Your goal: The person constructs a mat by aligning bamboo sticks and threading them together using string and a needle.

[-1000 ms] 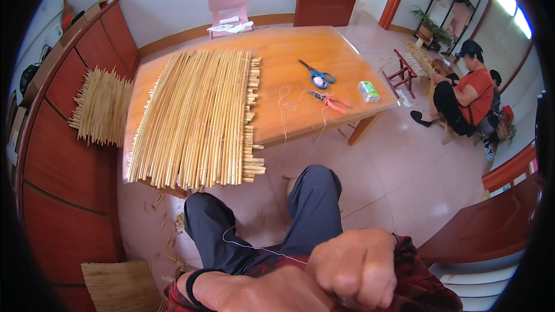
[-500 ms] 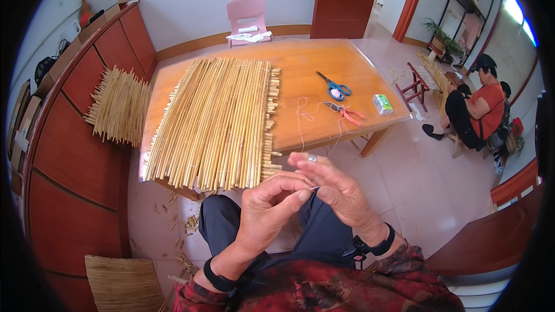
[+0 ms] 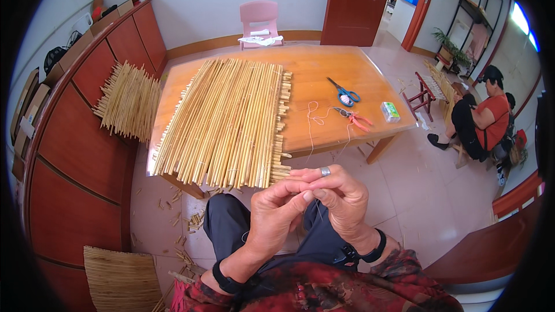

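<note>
My left hand (image 3: 277, 211) and my right hand (image 3: 344, 208) meet above my lap, fingertips pinched together on a thin thread (image 3: 318, 211) that hangs down between them. Any needle among the fingers is too small to make out. Just beyond my hands, a mat of straight reed sticks (image 3: 222, 121) lies on the wooden table (image 3: 312, 66), its right edge uneven. To its right are blue-handled scissors (image 3: 347, 95), red-handled pliers (image 3: 359, 121), loose pink-white string (image 3: 315, 117) and a small green-and-white box (image 3: 390, 112).
Red cabinets (image 3: 78, 208) line the left, with stick bundles (image 3: 127, 101) and a mat (image 3: 121, 277) against them. A pink chair (image 3: 258, 17) stands behind the table. A person in red (image 3: 485, 118) sits at a rack (image 3: 428, 89) on the right. Stick offcuts (image 3: 185, 225) litter the floor.
My hands rose from low in my lap to just before the table edge. My right fingers, spread half a second ago, are now closed in against the left ones.
</note>
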`<action>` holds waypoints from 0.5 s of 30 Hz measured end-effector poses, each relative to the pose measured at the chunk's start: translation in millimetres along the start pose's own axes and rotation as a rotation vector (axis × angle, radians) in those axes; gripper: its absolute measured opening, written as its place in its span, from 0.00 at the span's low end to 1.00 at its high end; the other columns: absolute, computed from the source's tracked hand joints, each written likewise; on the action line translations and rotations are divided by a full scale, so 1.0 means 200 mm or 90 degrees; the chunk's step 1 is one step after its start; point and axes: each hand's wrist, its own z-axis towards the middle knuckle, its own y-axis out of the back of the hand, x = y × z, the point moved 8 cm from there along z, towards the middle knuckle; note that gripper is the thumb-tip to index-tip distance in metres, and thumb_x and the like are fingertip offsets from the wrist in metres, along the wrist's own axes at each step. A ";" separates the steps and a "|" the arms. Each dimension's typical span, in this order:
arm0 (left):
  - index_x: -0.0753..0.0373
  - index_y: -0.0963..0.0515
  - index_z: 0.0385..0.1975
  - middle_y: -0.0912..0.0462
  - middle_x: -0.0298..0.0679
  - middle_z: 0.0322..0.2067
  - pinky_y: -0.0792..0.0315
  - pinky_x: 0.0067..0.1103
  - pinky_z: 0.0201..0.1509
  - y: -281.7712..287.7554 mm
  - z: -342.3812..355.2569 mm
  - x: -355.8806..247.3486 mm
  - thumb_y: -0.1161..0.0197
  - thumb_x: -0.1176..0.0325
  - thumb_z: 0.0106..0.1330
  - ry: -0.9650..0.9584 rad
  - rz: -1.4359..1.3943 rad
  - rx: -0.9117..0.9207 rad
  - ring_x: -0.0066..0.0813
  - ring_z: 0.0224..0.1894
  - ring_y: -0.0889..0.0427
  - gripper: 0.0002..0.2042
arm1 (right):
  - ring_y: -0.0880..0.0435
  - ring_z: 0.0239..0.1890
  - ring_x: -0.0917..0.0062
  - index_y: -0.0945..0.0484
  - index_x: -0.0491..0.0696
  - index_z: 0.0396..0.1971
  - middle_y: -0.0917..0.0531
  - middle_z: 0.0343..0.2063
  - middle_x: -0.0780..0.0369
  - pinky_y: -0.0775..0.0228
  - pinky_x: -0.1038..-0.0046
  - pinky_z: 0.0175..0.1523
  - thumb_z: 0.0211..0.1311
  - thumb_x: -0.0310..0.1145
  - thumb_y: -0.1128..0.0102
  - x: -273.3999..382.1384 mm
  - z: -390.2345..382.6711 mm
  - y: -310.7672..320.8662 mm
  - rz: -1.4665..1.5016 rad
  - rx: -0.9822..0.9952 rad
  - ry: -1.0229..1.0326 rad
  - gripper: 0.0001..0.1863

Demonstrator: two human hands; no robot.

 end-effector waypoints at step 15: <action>0.67 0.24 0.33 0.23 0.33 0.34 0.41 0.06 0.20 -0.02 0.01 -0.01 0.43 0.77 0.57 -0.031 0.070 0.026 0.08 0.25 0.32 0.06 | 0.25 0.42 0.75 0.30 0.40 0.41 0.24 0.33 0.61 0.33 0.75 0.46 0.58 0.32 0.49 -0.07 0.01 0.03 0.072 0.060 -0.131 0.14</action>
